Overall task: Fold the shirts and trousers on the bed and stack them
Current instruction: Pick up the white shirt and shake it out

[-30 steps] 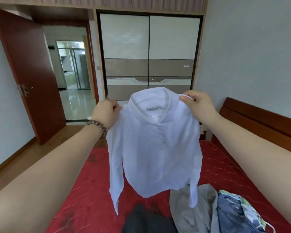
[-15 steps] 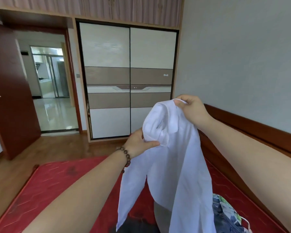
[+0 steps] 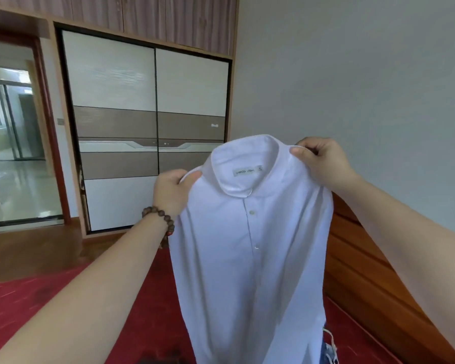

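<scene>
In the head view, the left hand (image 3: pixel 172 189) and right hand (image 3: pixel 319 162) each pinch a shoulder of the white shirt (image 3: pixel 250 258), which hangs at frame centre above the red bed (image 3: pixel 37 303), collar up, front buttons showing.

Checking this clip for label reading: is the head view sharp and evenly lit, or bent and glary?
Head view: soft daylight, no hard shadows; the white shirt is sharp enough to show its collar label, though the print stays hard to read; the wardrobe lines bow from the wide lens; the hallway floor glares.
</scene>
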`<state>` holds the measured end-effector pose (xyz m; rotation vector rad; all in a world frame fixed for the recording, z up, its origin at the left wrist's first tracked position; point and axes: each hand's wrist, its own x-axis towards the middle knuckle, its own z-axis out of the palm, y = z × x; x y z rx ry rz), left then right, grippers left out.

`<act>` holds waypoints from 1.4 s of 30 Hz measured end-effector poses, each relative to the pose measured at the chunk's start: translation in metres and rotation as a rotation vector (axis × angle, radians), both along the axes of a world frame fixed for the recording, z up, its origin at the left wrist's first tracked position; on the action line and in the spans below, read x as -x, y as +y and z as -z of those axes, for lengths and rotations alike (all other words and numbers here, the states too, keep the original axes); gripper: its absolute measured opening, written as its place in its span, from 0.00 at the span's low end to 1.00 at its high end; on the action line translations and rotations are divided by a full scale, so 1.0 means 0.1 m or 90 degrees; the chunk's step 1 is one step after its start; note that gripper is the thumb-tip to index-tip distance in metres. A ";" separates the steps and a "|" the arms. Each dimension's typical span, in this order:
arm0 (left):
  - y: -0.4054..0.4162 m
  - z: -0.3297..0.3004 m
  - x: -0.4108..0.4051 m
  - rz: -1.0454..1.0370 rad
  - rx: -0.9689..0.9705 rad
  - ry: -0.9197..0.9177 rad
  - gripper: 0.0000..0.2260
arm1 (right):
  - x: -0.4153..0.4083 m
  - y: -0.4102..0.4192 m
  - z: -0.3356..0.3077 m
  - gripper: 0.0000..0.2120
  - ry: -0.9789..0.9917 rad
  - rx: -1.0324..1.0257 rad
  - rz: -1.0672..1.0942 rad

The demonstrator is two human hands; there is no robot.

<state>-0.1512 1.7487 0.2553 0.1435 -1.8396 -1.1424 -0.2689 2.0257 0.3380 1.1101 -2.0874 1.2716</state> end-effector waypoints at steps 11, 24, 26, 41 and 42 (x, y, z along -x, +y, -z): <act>-0.09 -0.63 -0.10 0.047 0.192 -0.077 0.20 | 0.28 0.35 0.51 0.13 -0.031 -0.237 0.039; -0.26 -0.81 -0.37 0.065 0.151 -0.170 0.12 | 0.10 0.02 0.99 0.12 -0.424 0.078 -0.153; -0.36 -0.79 -0.46 0.058 0.167 -0.196 0.08 | 0.00 -0.05 0.85 0.13 -0.348 0.070 -0.173; -0.62 -0.31 -0.70 0.216 0.028 -0.357 0.08 | -0.08 -0.32 0.53 0.05 -0.418 -0.108 -0.312; -0.59 -0.31 -0.70 0.239 0.006 -0.358 0.06 | -0.09 -0.32 0.53 0.03 -0.415 -0.094 -0.306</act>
